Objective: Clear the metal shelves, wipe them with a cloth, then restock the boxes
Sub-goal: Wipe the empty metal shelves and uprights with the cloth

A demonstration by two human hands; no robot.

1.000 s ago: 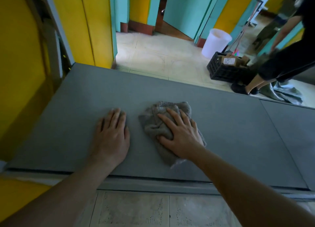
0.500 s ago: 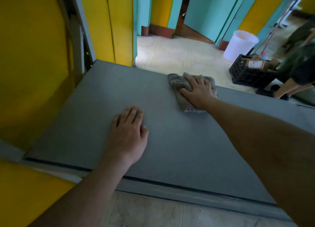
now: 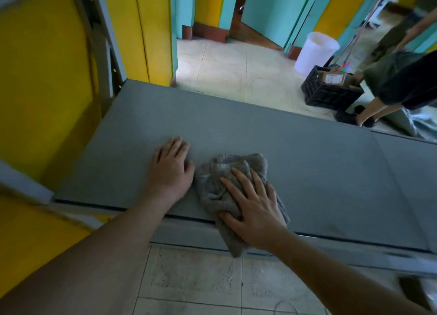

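A bare grey metal shelf [image 3: 307, 168] fills the middle of the head view. A crumpled grey cloth [image 3: 217, 187] lies at its near edge, one end hanging over the front lip. My right hand [image 3: 253, 208] presses flat on the cloth with fingers spread. My left hand [image 3: 171, 170] rests flat on the shelf just left of the cloth, its thumb side touching it. A cardboard box [image 3: 333, 77] sits in a black crate [image 3: 328, 92] on the floor beyond the shelf.
A yellow wall and a shelf upright [image 3: 99, 45] stand at the left. Beyond the shelf are a tiled floor, a white bucket [image 3: 315, 52] and a person [image 3: 402, 78] standing beside the crate. A second shelf panel [image 3: 411, 173] adjoins at the right.
My right hand has pulled the cloth from the shelf's far edge back to the near edge. My left hand has stayed flat on the shelf.
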